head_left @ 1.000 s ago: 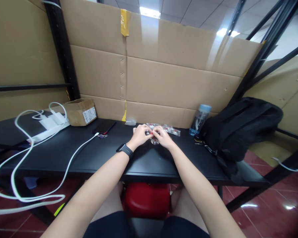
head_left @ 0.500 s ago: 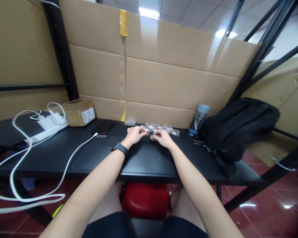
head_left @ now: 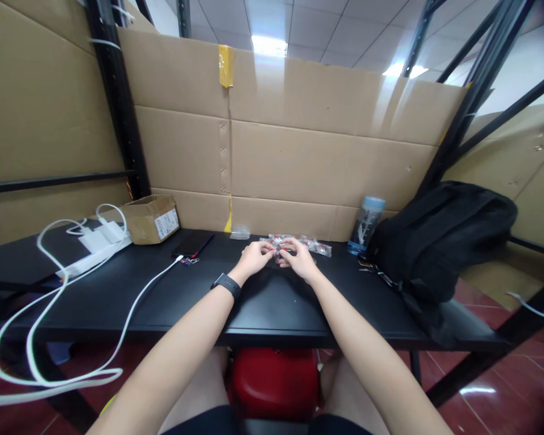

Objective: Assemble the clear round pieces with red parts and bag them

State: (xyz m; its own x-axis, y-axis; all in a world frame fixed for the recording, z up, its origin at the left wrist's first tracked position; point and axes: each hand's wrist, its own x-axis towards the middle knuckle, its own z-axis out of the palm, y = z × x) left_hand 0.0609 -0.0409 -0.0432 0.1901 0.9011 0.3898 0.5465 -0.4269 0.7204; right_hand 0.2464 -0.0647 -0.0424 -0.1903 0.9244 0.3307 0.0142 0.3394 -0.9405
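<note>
In the head view, my left hand (head_left: pixel 254 257) and my right hand (head_left: pixel 300 260) meet over the black tabletop, fingertips close together. Between them sits a small shiny round piece (head_left: pixel 277 252), pinched from both sides; its exact kind is too small to make out. Red shows at the fingertips, and whether it is nails or parts I cannot tell. Just behind my hands lies a row of clear plastic packets (head_left: pixel 317 246) with small silvery and red items inside, partly hidden by my fingers. A dark watch (head_left: pixel 226 285) is on my left wrist.
A phone (head_left: pixel 193 244) with a white cable (head_left: pixel 140 296), an open cardboard box (head_left: pixel 147 220) and a power strip (head_left: pixel 95 251) are on the left. A water bottle (head_left: pixel 366 225) and a black backpack (head_left: pixel 444 235) stand right. Cardboard panels (head_left: pixel 290 163) rise behind the table.
My hands have come together; half a second ago they were slightly apart, the round piece in my right fingers and something small in my left. The view has tipped up slightly.
</note>
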